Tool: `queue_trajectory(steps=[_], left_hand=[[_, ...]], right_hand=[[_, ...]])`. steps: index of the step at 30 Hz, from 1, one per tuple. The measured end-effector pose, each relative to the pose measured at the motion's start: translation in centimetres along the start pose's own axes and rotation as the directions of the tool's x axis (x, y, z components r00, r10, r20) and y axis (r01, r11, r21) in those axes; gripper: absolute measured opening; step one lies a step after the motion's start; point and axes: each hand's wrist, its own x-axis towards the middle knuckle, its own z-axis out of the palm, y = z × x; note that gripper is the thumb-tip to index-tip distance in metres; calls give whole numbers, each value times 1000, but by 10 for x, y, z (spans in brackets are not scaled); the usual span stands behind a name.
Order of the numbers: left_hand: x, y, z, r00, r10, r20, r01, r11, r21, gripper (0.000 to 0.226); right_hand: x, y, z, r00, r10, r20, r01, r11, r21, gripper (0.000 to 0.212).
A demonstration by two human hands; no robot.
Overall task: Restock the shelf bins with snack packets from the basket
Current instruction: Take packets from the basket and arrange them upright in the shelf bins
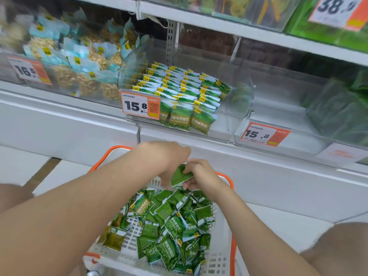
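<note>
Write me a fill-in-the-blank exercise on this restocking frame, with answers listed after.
1. The right hand grips a ____ packet beside the left hand, above the basket.
2. The basket's rim is ____.
3. The price tag on the bin of neatly stacked packets reads ____.
4. The tag on the blue-packet bin to its left reads ____.
Answers: green; orange; 15.8; 16.5

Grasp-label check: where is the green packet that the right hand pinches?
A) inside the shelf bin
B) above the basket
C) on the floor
B: the right hand pinches the green packet over the basket, not yet at the shelf bin.
</note>
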Motion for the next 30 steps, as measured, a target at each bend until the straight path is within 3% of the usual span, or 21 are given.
queue_trajectory(steps=[2, 5, 6, 9, 11, 13, 15, 17, 20, 25, 28, 30], left_hand=[[-2, -5, -4, 995, -9, -100, 1, 997, -73, 81], [-10, -11, -13, 962, -44, -269, -3, 985, -173, 66], [-13, -14, -17, 946, -64, -317, -7, 976, -217, 55], [-21, -30, -28, 884, -155, -441, -35, 920, -391, 26], [-25, -38, -33, 862, -230, -451, -97, 798, -594, 32], [-29, -40, -35, 862, -285, -419, -185, 593, -784, 34], [-31, -40, -36, 868, -290, -404, -251, 447, -859, 22], [-34, -39, -39, 867, -291, -404, -287, 371, -883, 20], [-35, -41, -42, 856, -340, -390, -302, 284, -910, 17], [-31, -42, -46, 790, -410, -455, -351, 304, -885, 16], [-30, -34, -51, 738, -398, -546, -413, 375, -830, 14], [-27, -23, -56, 694, -407, -593, -476, 358, -803, 15]], right_hand=[[-10, -24, 5, 999, 41, 17, -43, 979, 198, 16], [-26, -55, 9, 988, 132, 74, -150, 921, 360, 10], [-32, -64, 8, 985, 150, 79, -169, 917, 362, 13], [-48, -84, -1, 991, 134, -27, -127, 974, 185, 54], [-54, -94, -3, 986, -9, -169, 17, 999, 49, 60], [-57, -102, -2, 932, -244, -268, 256, 967, 11, 38], [-60, -107, 1, 872, -416, -258, 430, 903, -2, 17], [-61, -109, 1, 842, -475, -255, 485, 874, -28, 18], [-59, -110, -1, 853, -426, -302, 455, 890, 29, 25], [-58, -112, -5, 876, -389, -285, 447, 877, 176, 37], [-61, -120, -8, 841, -489, -233, 510, 859, 39, 24], [-58, -127, -13, 758, -577, -304, 580, 809, -91, 14]])
